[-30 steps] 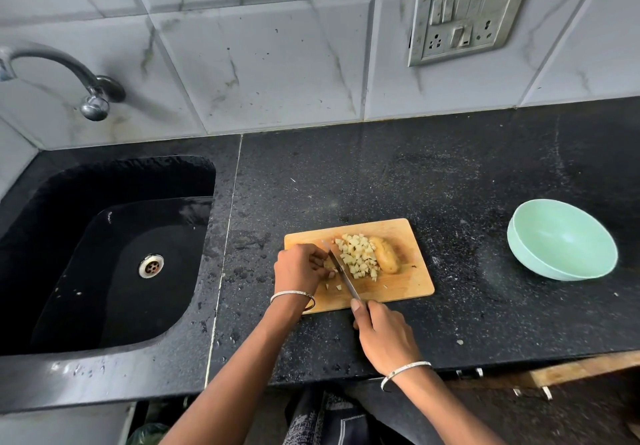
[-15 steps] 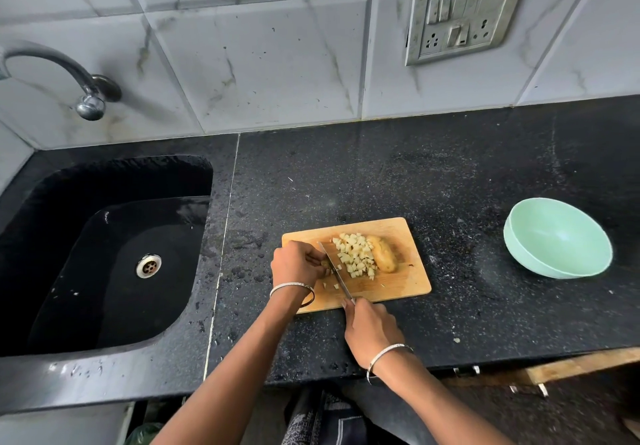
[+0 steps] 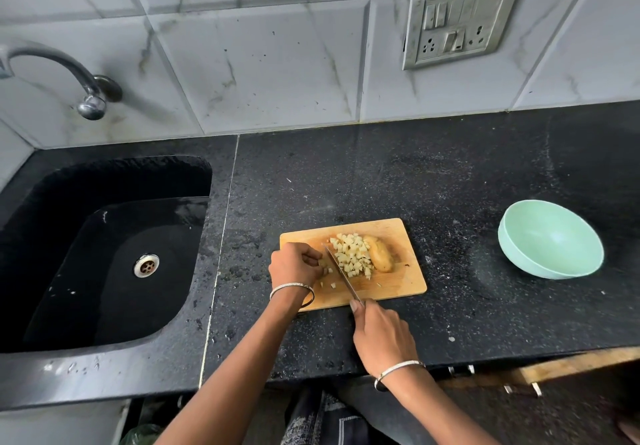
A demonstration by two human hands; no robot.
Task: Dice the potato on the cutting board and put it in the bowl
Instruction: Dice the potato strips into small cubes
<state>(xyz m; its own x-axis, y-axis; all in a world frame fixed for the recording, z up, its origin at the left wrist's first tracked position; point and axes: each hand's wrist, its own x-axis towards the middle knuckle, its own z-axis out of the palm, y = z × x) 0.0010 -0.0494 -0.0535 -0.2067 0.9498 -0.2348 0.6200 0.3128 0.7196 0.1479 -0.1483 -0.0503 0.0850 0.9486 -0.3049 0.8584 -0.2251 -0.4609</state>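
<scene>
On the rectangular wooden cutting board (image 3: 401, 233), the grip of the left hand (image 3: 294, 266) clamps a pale potato piece (image 3: 324, 264) and that of the right hand (image 3: 384, 337) a steel knife (image 3: 341, 271) beside the diced potato heap (image 3: 353, 254), the round mint-green bowl (image 3: 550, 240) well apart.

Pale potato dice (image 3: 351, 254) heaped beside an uncut potato chunk (image 3: 381, 254) on the wooden cutting board (image 3: 401, 287), mint bowl (image 3: 540, 266) well right.

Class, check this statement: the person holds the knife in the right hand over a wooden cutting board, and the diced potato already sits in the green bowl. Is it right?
Not quite. The head view shows the green bowl holding nothing; the diced potato lies piled on the wooden cutting board. The rest stands: the right hand holds the knife over the board.
</scene>
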